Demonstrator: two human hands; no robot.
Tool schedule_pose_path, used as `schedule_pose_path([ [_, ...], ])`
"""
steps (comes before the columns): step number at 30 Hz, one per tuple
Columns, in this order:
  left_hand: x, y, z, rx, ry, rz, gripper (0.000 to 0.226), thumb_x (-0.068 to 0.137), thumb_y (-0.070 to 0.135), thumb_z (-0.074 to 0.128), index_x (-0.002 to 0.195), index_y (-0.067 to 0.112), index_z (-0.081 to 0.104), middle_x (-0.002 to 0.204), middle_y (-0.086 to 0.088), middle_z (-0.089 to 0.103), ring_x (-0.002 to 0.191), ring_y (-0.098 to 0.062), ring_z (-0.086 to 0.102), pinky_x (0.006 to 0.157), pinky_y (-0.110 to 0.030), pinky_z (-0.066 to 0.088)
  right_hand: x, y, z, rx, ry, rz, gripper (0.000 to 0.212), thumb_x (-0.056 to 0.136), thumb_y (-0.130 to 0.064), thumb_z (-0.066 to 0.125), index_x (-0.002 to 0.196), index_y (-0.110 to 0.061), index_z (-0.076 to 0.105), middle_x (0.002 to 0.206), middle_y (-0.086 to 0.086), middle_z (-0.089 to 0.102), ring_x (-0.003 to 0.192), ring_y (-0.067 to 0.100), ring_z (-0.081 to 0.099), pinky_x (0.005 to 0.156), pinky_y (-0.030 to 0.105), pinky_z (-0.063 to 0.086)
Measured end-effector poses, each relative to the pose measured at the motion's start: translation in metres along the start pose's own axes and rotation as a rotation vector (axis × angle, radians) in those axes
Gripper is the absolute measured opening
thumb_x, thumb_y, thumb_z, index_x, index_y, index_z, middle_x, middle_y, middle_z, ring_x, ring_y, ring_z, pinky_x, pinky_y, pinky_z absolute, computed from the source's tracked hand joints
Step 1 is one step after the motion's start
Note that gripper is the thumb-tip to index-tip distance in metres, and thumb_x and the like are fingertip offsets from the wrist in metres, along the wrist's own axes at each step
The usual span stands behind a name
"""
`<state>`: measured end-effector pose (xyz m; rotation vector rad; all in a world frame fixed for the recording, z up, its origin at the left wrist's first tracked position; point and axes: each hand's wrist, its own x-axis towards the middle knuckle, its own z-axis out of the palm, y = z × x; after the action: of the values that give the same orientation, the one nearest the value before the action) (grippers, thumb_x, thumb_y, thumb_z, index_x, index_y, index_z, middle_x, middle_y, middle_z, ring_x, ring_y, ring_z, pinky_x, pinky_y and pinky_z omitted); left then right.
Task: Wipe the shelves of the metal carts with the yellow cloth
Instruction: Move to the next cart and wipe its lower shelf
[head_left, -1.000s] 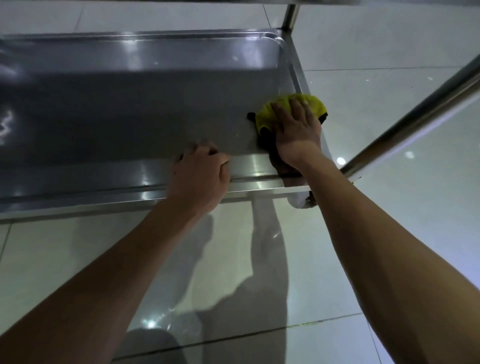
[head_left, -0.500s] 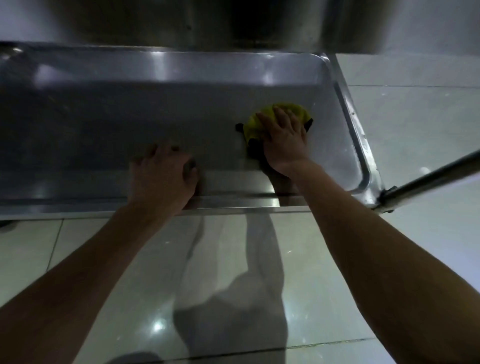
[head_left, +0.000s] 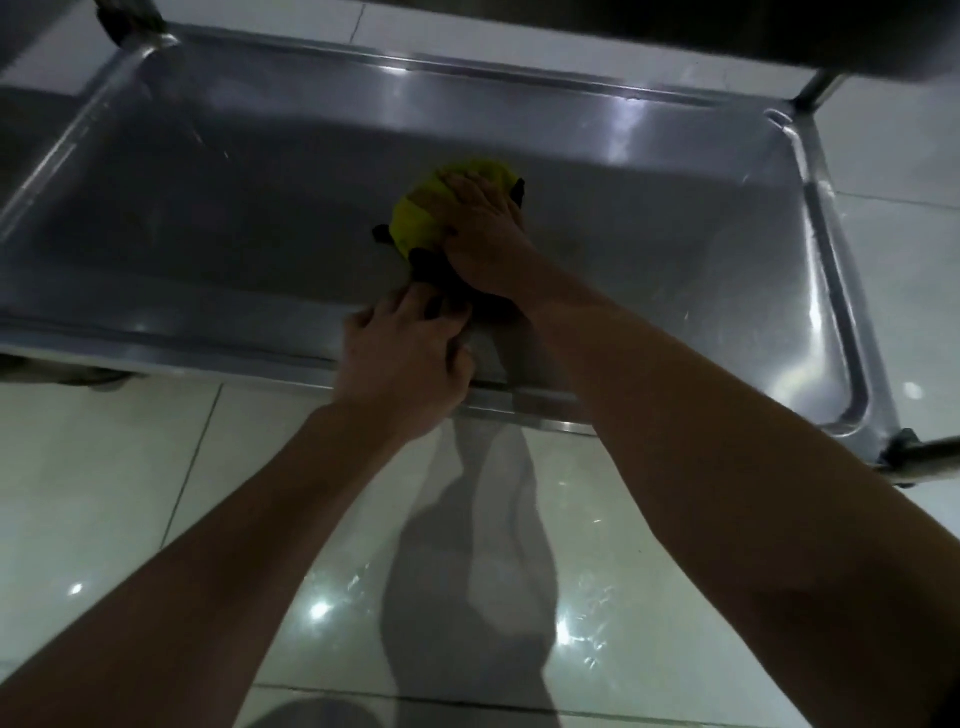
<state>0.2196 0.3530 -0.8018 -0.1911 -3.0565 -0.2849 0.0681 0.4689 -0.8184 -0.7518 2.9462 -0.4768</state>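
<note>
The bottom shelf of a metal cart (head_left: 675, 249) fills the upper half of the head view, a shallow steel tray with a raised rim. A yellow cloth (head_left: 423, 221) with dark edges lies bunched near the shelf's middle. My right hand (head_left: 480, 234) presses flat on top of the cloth, fingers spread over it. My left hand (head_left: 405, 358) rests on the shelf's near rim just in front of the cloth, fingers curled over the edge.
Glossy pale floor tiles (head_left: 156, 493) lie below the shelf. A cart leg (head_left: 821, 93) rises at the far right corner and a tube (head_left: 930, 457) juts out at the near right corner. An upper shelf's underside (head_left: 779, 31) overhangs the top right.
My right hand has slid the cloth leftward from the shelf's right end to its middle. My left hand now sits close in front of the cloth. The view has shifted left.
</note>
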Motion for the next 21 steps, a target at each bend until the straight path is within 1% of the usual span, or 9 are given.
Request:
schedule_pose_path([
  [4,0.0,0.005,-0.001,-0.005,-0.035,-0.033,0.054,0.085,0.043,0.048,0.137,0.032,0.053,0.133,-0.006,0.052,0.118,-0.031,0.05,0.096,-0.046,0.042,-0.002,0.004,0.002,0.035,0.024,-0.004,0.052,0.1,-0.031,0.041,0.151,-0.039,0.032,0.163,-0.003,0.017,0.152,0.021,0.009,0.123,0.041,0.007],
  [6,0.002,0.007,-0.002,0.0,-0.048,-0.04,0.051,0.088,0.042,0.05,0.138,0.034,0.053,0.137,-0.005,0.051,0.12,-0.032,0.049,0.098,-0.046,0.041,-0.008,0.01,0.0,0.068,0.046,0.013,0.051,0.1,-0.032,0.04,0.15,-0.041,0.033,0.163,-0.004,0.018,0.152,0.02,0.009,0.122,0.041,0.006],
  [9,0.006,0.013,-0.006,0.01,-0.063,-0.069,0.043,0.089,0.041,0.053,0.131,0.033,0.059,0.133,-0.003,0.054,0.12,-0.033,0.048,0.097,-0.046,0.042,-0.026,0.035,-0.007,0.078,0.083,0.078,0.051,0.1,-0.031,0.04,0.149,-0.041,0.033,0.163,-0.004,0.019,0.151,0.021,0.009,0.122,0.041,0.007],
  [13,0.007,0.039,0.0,0.018,-0.025,-0.081,0.034,0.089,0.035,0.055,0.119,0.021,0.063,0.13,-0.006,0.058,0.12,-0.037,0.048,0.093,-0.05,0.042,-0.058,0.096,-0.032,0.011,0.134,0.196,0.051,0.1,-0.03,0.043,0.149,-0.038,0.035,0.162,-0.001,0.022,0.15,0.023,0.014,0.122,0.041,0.011],
  [15,0.005,0.066,0.004,-0.01,-0.006,-0.008,0.032,0.089,0.036,0.058,0.118,0.022,0.064,0.128,-0.006,0.06,0.118,-0.036,0.05,0.093,-0.049,0.043,-0.077,0.129,-0.047,0.012,0.162,0.239,0.051,0.098,-0.029,0.046,0.148,-0.035,0.039,0.16,0.002,0.026,0.149,0.025,0.016,0.122,0.041,0.013],
  [17,0.003,0.1,0.008,-0.025,0.012,0.111,0.034,0.087,0.043,0.059,0.116,0.026,0.066,0.12,-0.003,0.064,0.111,-0.033,0.055,0.09,-0.046,0.046,-0.098,0.16,-0.059,0.006,0.204,0.285,0.051,0.097,-0.028,0.049,0.147,-0.033,0.041,0.158,0.004,0.028,0.149,0.026,0.018,0.121,0.039,0.013],
  [19,0.003,0.135,0.013,-0.069,0.013,0.192,0.042,0.081,0.054,0.058,0.113,0.029,0.067,0.113,-0.001,0.066,0.106,-0.03,0.058,0.088,-0.043,0.047,-0.12,0.186,-0.069,0.01,0.22,0.36,0.052,0.097,-0.029,0.048,0.148,-0.034,0.039,0.16,0.004,0.027,0.149,0.027,0.017,0.121,0.039,0.01],
  [21,0.003,0.164,0.019,-0.095,-0.019,0.248,0.054,0.076,0.067,0.057,0.116,0.032,0.067,0.116,0.001,0.064,0.11,-0.027,0.057,0.092,-0.042,0.044,-0.139,0.208,-0.078,0.004,0.229,0.435,0.052,0.098,-0.03,0.046,0.149,-0.034,0.038,0.16,0.005,0.025,0.149,0.029,0.016,0.122,0.042,0.01],
])
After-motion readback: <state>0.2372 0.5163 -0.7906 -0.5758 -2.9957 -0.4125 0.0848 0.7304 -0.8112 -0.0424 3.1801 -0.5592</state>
